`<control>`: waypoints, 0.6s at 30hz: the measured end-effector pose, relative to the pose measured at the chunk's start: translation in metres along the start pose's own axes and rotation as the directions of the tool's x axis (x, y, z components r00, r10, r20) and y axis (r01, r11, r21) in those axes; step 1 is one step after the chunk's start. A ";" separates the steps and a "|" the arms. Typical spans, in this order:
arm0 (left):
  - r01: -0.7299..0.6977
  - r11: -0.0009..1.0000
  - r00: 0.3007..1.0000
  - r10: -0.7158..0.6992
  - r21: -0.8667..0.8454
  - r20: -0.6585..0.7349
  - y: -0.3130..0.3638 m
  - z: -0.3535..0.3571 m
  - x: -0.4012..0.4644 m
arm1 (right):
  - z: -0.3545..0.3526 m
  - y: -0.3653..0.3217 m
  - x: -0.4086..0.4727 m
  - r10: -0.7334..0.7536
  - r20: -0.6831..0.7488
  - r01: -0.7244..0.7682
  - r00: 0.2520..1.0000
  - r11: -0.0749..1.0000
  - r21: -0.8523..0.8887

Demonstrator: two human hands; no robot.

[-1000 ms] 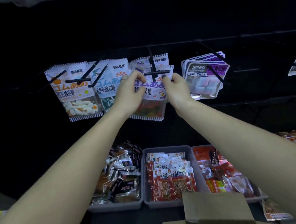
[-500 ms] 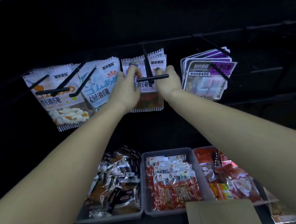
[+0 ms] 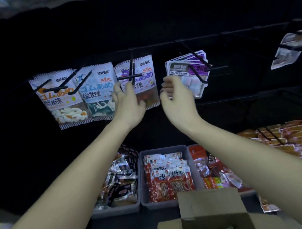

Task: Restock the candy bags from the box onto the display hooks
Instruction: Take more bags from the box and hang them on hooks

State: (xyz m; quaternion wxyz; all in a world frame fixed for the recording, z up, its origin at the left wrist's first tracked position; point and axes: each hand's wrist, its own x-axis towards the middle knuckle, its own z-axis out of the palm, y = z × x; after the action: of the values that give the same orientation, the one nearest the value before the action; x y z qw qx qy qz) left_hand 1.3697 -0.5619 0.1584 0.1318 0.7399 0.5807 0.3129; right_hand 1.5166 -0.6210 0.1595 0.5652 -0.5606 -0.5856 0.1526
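A white candy bag with a purple bear hangs on the middle black display hook. My left hand lies against that bag's lower left part, fingers stretched upward. My right hand hovers just right of the bag with loosely curled fingers, holding nothing. Two more white candy bags hang to the left: one with white-orange sweets and one with blue sweets. The cardboard box sits at the bottom edge, its flap up.
A stack of purple bags hangs on a hook right of my right hand. Below are grey bins: dark wrapped snacks, red packets, mixed red packs. Orange packets lie far right. Black hooks stick out toward me.
Both hands have let go of the bear bag's top, and it now hangs on the hook. My right hand has drawn back to the right. My left hand has slid lower on the bag.
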 end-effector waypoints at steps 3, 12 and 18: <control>-0.062 0.997 0.998 0.061 -0.043 -0.016 0.019 0.009 -0.020 | -0.041 0.008 -0.010 -0.091 -0.143 0.083 0.985 0.994 -0.066; -0.142 0.974 0.983 0.160 -0.174 0.095 0.078 0.022 -0.012 | -0.087 0.039 -0.011 -0.132 0.261 0.223 0.956 0.907 -0.357; -0.159 0.974 0.972 0.183 -0.159 0.147 0.090 0.023 0.019 | -0.123 0.062 0.019 0.067 -0.088 -0.094 0.994 0.932 -0.350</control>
State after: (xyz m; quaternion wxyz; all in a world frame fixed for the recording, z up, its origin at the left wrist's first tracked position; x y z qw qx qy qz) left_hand 1.4565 -0.5660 0.1969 0.2047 0.7985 0.4776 0.3040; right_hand 1.6540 -0.6407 0.1575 0.4702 -0.6819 -0.5584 0.0470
